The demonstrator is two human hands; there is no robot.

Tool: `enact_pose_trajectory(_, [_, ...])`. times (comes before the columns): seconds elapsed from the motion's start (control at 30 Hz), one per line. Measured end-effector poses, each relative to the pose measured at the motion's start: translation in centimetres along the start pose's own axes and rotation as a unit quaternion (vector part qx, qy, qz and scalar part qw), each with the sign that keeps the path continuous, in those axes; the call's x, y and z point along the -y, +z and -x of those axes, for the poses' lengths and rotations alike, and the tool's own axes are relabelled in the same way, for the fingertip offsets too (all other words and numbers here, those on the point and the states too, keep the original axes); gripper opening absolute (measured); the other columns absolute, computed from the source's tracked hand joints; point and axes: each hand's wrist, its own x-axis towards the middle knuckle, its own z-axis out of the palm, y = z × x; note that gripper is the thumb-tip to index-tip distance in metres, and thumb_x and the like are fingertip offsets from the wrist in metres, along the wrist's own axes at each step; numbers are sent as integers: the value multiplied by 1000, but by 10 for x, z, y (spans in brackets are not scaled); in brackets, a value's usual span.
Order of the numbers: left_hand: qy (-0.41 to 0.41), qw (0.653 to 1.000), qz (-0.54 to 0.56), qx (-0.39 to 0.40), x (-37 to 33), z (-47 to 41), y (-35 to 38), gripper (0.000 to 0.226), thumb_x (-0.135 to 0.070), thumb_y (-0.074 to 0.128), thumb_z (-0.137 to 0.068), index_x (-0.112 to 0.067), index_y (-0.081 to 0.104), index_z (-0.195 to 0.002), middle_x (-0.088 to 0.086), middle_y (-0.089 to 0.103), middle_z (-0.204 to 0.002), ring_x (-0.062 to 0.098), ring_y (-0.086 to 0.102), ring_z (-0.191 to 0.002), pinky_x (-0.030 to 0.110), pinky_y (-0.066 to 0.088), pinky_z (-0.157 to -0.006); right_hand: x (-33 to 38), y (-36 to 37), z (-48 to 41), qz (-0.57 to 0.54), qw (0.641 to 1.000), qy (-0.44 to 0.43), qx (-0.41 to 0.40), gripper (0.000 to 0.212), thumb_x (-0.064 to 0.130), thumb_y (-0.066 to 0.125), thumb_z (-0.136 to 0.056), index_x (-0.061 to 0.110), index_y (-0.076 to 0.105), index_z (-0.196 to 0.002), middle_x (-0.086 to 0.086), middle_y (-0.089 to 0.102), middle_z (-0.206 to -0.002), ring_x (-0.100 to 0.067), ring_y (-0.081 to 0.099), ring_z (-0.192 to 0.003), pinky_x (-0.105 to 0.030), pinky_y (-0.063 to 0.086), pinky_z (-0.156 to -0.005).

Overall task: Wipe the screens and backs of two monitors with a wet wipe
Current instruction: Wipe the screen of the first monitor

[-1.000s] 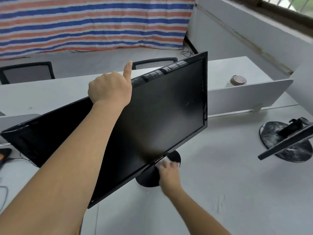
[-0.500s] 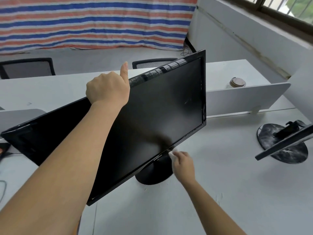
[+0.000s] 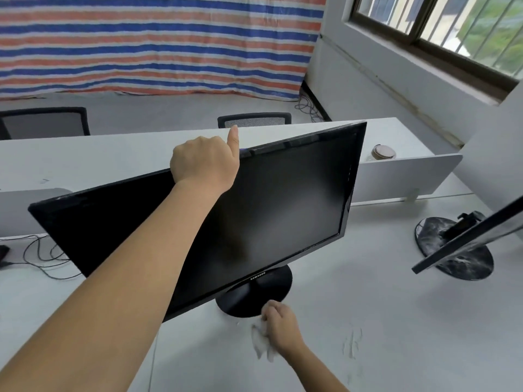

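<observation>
Left hand (image 3: 205,162) grips the top edge of the monitor (image 3: 283,210) mid-surface, thumb up. Right hand (image 3: 281,325), fingers bunched round the wet wipe (image 3: 261,345), is down by the base (image 3: 254,295). Smart play: brace the panel and wipe in flat, overlapping, light strokes. The second monitor (image 3: 467,241) stands far right.

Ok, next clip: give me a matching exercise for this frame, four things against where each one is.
Things:
1 left hand
2 right hand
3 lidded cup
4 second monitor

Places:
A behind the white divider, on the far desk
B at the right edge of the view, tilted
C gripping the top edge of the Samsung monitor
D beside the round base, holding the wet wipe

Pairs: 1-C, 2-D, 3-A, 4-B.
</observation>
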Motion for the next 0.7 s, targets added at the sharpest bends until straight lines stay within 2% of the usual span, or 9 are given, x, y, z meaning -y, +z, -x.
enact_pose_trajectory(0.1, [39, 999, -1, -5, -7, 15, -6, 70, -48, 13, -104, -11, 49, -56, 5, 44, -55, 21, 42, -50, 30, 28, -54, 10, -48, -3, -114, 985, 82, -101, 23, 28, 46, -88, 14, 61, -78, -11, 65, -79, -34, 64, -62, -37, 54, -58])
enact_pose_trajectory(0.17, [73, 997, 5, -15, -13, 28, -10, 68, -45, 15, -104, -11, 45, -53, 5, 40, -51, 23, 38, -47, 29, 27, -53, 13, -76, -1, -191, 967, 115, -126, 25, 33, 52, -95, 9, 59, -94, -21, 62, -73, -41, 63, -50, -47, 56, -50])
enact_pose_trajectory(0.23, [108, 994, 4, -19, -14, 41, -11, 67, -43, 16, -103, -10, 39, -49, 4, 36, -48, 22, 32, -44, 30, 27, -53, 17, -98, 7, -225, 953, 115, -164, 30, 33, 60, -93, 5, 52, -103, -22, 58, -61, -39, 60, -42, -43, 54, -46])
enact_pose_trajectory(0.33, [148, 988, 34, -33, 2, 56, -3, 63, -39, 19, -101, -14, 28, -43, -1, 28, -39, 20, 27, -37, 25, 22, -48, 22, -115, 21, -241, 937, 100, -232, 37, 13, 63, -85, 10, 41, -114, -19, 63, -69, -40, 65, -49, -39, 53, -47])
enact_pose_trajectory(0.47, [157, 977, 121, -78, 37, 69, 7, 61, -37, 24, -98, -16, 28, -41, -4, 23, -35, 22, 26, -32, 18, 17, -48, 34, -127, 47, -213, 927, 44, -306, 42, -1, 47, -79, 23, 40, -113, -16, 54, -60, -32, 55, -36, -54, 55, -48])
enact_pose_trajectory(0.53, [174, 970, 142, -90, 43, 72, 7, 59, -38, 25, -99, -19, 25, -43, -4, 25, -36, 23, 27, -32, 18, 18, -46, 32, -130, 61, -192, 931, 49, -307, 40, 1, 45, -76, 26, 47, -106, -17, 54, -59, -38, 60, -40, -48, 54, -45])
enact_pose_trajectory(0.6, [182, 968, 156, -81, 41, 75, 2, 60, -42, 17, -102, -21, 24, -46, -3, 27, -39, 24, 30, -34, 23, 25, -45, 19, -132, 72, -144, 938, 68, -307, 37, 7, 47, -72, 31, 52, -100, -18, 59, -60, -41, 63, -48, -51, 56, -48])
enact_pose_trajectory(0.67, [166, 971, 164, -50, 34, 81, -6, 70, -48, 3, -103, -18, 41, -53, 0, 42, -47, 25, 41, -43, 35, 43, -54, -5, -134, 76, -93, 941, 80, -316, 34, 18, 51, -67, 34, 54, -96, -15, 66, -70, -38, 66, -58, -57, 59, -58])
enact_pose_trajectory(0.7, [155, 974, 160, -48, 29, 84, -7, 75, -50, 1, -103, -15, 58, -69, 5, 58, -62, 28, 55, -59, 42, 49, -69, -13, -134, 79, -75, 941, 83, -320, 33, 23, 52, -65, 34, 54, -95, -13, 68, -74, -36, 67, -64, -55, 59, -64])
